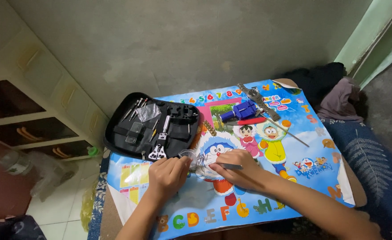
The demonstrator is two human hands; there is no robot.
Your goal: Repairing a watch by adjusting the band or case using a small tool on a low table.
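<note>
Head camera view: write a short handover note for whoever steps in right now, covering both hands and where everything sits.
Left hand: closed around a small clear plastic bag by the tool case.
Right hand: holding a thin metal tool, tip pointing toward the left hand.
Both rest on the cartoon mat.
Tool case lies open, tools still in it.
Blue tool, red-handled tool and wristwatch lie at the mat's far side, untouched.
What the hands are working on is too small to tell.

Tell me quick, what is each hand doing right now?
Left hand: closed, fingers pinched on a small clear plastic piece.
Right hand: closed on a thin metal tool.
</note>
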